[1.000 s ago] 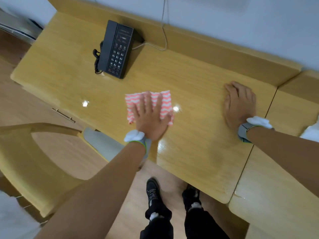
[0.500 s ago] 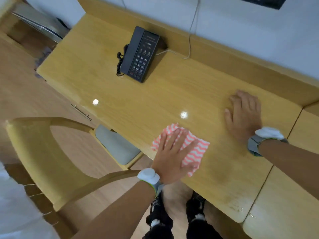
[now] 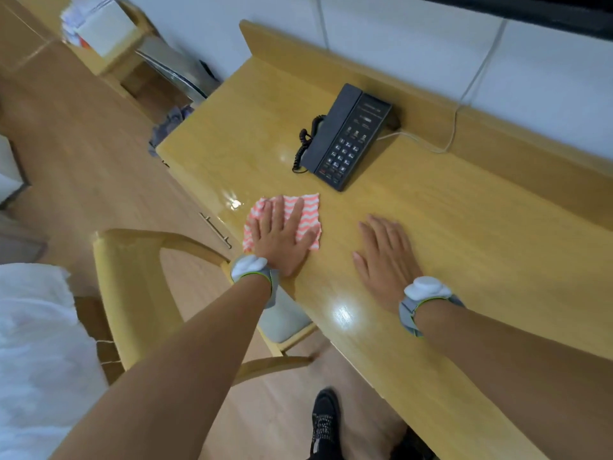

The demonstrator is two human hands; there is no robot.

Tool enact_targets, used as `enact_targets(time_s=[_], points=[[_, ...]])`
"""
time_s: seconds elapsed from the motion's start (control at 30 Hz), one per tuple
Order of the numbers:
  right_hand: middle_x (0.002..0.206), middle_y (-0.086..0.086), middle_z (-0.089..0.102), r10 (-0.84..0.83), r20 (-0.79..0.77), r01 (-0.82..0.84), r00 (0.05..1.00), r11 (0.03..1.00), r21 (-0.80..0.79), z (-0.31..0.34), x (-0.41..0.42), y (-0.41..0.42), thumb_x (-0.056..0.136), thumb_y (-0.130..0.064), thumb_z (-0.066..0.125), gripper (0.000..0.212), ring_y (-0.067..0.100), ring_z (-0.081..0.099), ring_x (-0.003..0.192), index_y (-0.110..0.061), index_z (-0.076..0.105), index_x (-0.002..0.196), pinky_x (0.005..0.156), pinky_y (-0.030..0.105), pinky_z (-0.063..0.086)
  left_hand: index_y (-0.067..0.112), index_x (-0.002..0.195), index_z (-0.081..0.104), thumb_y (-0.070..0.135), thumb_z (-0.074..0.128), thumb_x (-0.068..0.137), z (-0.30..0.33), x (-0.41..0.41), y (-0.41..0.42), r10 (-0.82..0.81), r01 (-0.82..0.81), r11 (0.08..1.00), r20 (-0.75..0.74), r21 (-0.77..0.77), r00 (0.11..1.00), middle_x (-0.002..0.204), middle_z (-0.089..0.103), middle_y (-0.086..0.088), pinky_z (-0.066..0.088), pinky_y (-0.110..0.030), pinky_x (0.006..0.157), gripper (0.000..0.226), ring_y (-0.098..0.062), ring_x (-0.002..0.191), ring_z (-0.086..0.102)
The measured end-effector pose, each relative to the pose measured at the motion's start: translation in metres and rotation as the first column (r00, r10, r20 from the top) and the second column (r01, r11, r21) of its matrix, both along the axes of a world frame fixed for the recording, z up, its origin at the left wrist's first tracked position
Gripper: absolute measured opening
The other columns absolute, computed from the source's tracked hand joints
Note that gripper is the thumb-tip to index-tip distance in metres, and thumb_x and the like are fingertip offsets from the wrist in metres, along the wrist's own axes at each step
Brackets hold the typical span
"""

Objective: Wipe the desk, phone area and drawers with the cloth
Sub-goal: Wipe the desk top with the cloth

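Note:
A pink-and-white striped cloth lies flat on the yellow wooden desk, near its front edge. My left hand presses flat on the cloth, fingers spread. My right hand rests flat on the bare desk just to the right, holding nothing. A black phone with a coiled cord sits beyond the cloth, close to the desk's raised back ledge. A drawer handle shows under the desk's front edge, left of the cloth.
A wooden chair with a grey seat stands against the desk front under my left arm. White bedding fills the lower left. A thin cable runs from the phone up the wall. My shoes stand on the wood floor.
My left hand has slid the cloth leftward along the desk's front, closer to the phone. My right hand has moved nearer to the left one. The view has swung left.

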State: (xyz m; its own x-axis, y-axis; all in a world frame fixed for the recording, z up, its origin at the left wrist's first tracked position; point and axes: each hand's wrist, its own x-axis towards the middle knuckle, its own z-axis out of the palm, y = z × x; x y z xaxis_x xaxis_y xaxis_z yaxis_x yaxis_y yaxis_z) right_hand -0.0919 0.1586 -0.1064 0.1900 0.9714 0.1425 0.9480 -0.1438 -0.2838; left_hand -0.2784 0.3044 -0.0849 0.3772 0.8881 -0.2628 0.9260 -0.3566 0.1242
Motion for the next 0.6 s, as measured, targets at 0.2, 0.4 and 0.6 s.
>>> enact_targets(time_s=[0.2, 0.4, 0.6], points=[[0.153, 0.017, 0.044, 0.022, -0.008, -0.022, 1.0, 1.0, -0.013, 0.001, 0.001, 0.003, 0.102, -0.035, 0.038, 0.055, 0.035, 0.04, 0.143, -0.007, 0.042, 0.149, 0.125, 0.054, 0.023, 0.041, 0.169, 0.009, 0.069, 0.03, 0.103, -0.003, -0.006, -0.074, -0.105, 0.103, 0.992, 0.028, 0.069, 0.994, 0.18, -0.004, -0.006, -0.001, -0.061, 0.131, 0.074, -0.032, 0.166, -0.008], [0.151, 0.016, 0.045, 0.016, 0.013, -0.016, 1.0, 1.0, -0.006, -0.007, 0.002, 0.004, 0.1, -0.031, 0.038, 0.053, 0.035, 0.041, 0.142, -0.008, 0.044, 0.146, 0.127, 0.047, 0.015, 0.034, 0.167, 0.026, 0.069, 0.03, 0.104, -0.01, -0.044, -0.076, -0.486, 0.483, 0.864, -0.01, 0.144, 0.874, 0.178, 0.012, -0.012, 0.01, -0.064, 0.13, 0.072, -0.039, 0.165, 0.006], [0.148, 0.018, 0.051, -0.008, -0.008, 0.009, 1.0, 1.0, 0.026, -0.004, -0.002, 0.003, 0.098, -0.026, 0.038, 0.051, 0.036, 0.046, 0.139, -0.005, 0.053, 0.142, 0.121, 0.052, 0.03, 0.041, 0.168, 0.015, 0.074, 0.018, 0.095, -0.009, -0.057, 0.012, -0.219, 0.222, 0.97, -0.036, 0.098, 0.975, 0.18, 0.001, -0.005, 0.003, -0.057, 0.131, 0.08, -0.03, 0.167, -0.003]])
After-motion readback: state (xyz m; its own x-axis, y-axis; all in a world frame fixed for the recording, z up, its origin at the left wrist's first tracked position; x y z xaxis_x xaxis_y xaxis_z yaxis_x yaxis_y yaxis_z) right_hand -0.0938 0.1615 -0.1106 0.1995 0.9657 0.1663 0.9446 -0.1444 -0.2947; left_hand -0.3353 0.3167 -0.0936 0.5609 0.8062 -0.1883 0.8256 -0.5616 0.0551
